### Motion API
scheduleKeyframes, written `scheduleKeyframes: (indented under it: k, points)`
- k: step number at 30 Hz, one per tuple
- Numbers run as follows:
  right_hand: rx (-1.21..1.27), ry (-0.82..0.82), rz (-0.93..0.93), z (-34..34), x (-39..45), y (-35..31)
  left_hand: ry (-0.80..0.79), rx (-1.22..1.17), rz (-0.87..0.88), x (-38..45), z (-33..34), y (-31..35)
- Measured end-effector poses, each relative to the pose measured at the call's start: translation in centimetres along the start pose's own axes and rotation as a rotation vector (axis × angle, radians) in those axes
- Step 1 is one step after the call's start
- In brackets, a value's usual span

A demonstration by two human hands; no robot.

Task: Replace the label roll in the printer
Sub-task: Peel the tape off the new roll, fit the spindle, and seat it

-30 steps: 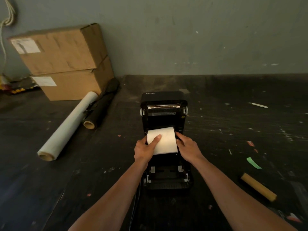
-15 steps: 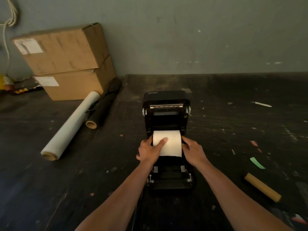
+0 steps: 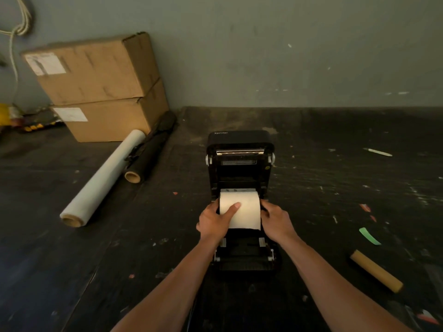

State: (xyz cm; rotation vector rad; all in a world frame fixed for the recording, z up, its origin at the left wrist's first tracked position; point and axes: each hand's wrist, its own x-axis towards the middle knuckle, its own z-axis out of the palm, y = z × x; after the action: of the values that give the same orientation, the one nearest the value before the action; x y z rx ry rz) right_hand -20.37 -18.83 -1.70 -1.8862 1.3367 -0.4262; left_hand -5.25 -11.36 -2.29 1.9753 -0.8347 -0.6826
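Note:
A black label printer (image 3: 240, 161) stands on the dark floor with its lid tipped open toward the wall. A white label roll (image 3: 247, 207) sits at the mouth of its paper bay, its loose end hanging toward me. My left hand (image 3: 214, 221) grips the roll's left end, thumb laid across the front of the paper. On the other side, my right hand (image 3: 275, 220) holds the right end against the printer's side guide. The lower front tray (image 3: 243, 257) lies below my wrists.
Two stacked cardboard boxes (image 3: 100, 87) stand against the wall at left. A roll of clear film (image 3: 103, 178) and a black roll (image 3: 149, 152) lie beside them. A cardboard tube (image 3: 375, 270), a green scrap (image 3: 369, 236) and small litter lie on the floor at right.
The roll has moved away from me and down into the printer's bay, with both hands following it. The paper tail now hangs shorter in front.

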Motion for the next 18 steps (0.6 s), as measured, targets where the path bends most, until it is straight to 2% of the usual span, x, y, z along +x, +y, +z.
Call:
scheduleKeyframes:
  k: [7, 13, 18]
  points:
    - [0.011, -0.009, 0.011, 0.0, -0.6, 0.1, 0.006, 0.051, 0.025, -0.7, 0.2, -0.4]
    - [0.000, 0.003, 0.023, 0.3, -0.8, -0.1, 0.024, 0.188, 0.022, -0.7, 0.5, -0.8]
    - [0.045, -0.071, 0.079, -0.5, 0.1, 0.3, 0.018, 0.182, 0.020, -0.6, 0.2, -0.5]
